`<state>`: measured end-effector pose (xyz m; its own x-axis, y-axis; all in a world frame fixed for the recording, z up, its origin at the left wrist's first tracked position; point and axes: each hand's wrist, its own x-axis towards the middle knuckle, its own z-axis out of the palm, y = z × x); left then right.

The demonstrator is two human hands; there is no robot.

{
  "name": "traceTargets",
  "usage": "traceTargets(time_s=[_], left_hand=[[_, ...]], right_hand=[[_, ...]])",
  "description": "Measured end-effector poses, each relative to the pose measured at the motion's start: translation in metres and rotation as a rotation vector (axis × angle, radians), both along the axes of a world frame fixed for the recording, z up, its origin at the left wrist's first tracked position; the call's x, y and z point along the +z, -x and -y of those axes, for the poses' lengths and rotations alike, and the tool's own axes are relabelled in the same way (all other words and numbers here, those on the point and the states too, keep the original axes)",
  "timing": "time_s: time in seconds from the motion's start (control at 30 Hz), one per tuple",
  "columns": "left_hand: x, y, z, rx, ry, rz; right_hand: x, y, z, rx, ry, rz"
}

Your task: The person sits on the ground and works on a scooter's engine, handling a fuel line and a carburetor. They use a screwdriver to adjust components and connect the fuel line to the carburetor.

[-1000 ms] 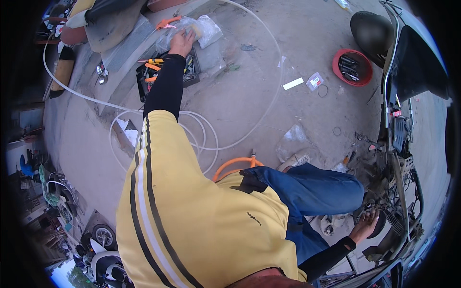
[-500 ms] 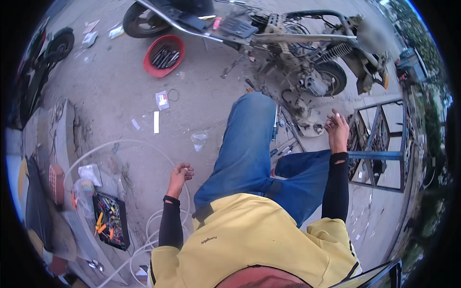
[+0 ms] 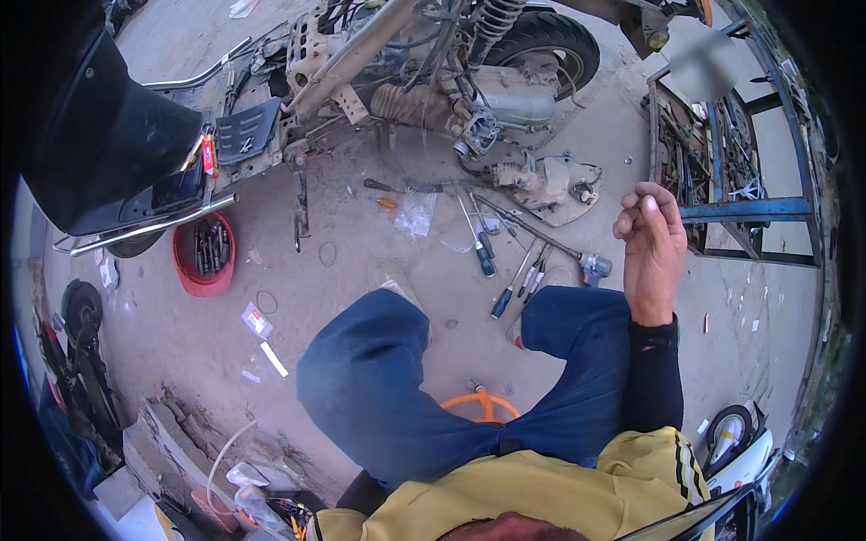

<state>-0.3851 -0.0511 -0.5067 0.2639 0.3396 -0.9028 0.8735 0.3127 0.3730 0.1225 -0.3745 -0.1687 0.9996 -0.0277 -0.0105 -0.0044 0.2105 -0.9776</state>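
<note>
My right hand (image 3: 649, 248) is raised above my right knee, fingers loosely curled, with nothing visible in it. It hovers over the ground near a power tool (image 3: 593, 266) and several screwdrivers (image 3: 494, 270) lying in front of my knees. My left hand is out of the picture. Beyond the tools lies a detached grey engine cover (image 3: 550, 185), and behind it stands a partly stripped motorcycle (image 3: 424, 63). I sit on an orange stool (image 3: 483, 406), in blue trousers and a yellow jacket.
A red bowl (image 3: 185, 275) with tools in it stands at the left under the motorcycle's black seat (image 3: 99, 144). A blue metal frame (image 3: 735, 212) stands at the right. Small wrappers (image 3: 257, 320) lie on the concrete, and rubble with white hose (image 3: 221, 455) lies at the lower left.
The view has swung from the hose and toolbox side round to the motorcycle. My left hand, earlier reaching at a bag, has left the picture; my right hand has risen toward the middle right.
</note>
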Motion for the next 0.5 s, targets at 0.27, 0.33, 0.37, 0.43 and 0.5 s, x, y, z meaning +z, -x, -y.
traceTargets(time_s=[0.27, 0.33, 0.37, 0.43, 0.5], left_hand=[[0.046, -0.034, -0.019, 0.009, -0.051, -0.18], [0.057, -0.051, -0.028, -0.022, -0.076, -0.165], [0.061, -0.063, -0.032, -0.04, -0.084, -0.15], [0.065, -0.083, -0.041, -0.08, -0.102, -0.117], [0.07, -0.093, -0.047, -0.121, -0.108, -0.092]], right_hand=[[-0.008, -0.042, -0.003, 0.023, -0.057, -0.204], [-0.006, -0.042, 0.002, -0.009, -0.116, -0.241], [-0.005, -0.04, 0.004, -0.025, -0.128, -0.243], [0.001, -0.031, 0.01, -0.057, -0.14, -0.214], [0.009, -0.019, 0.015, -0.091, -0.138, -0.151]])
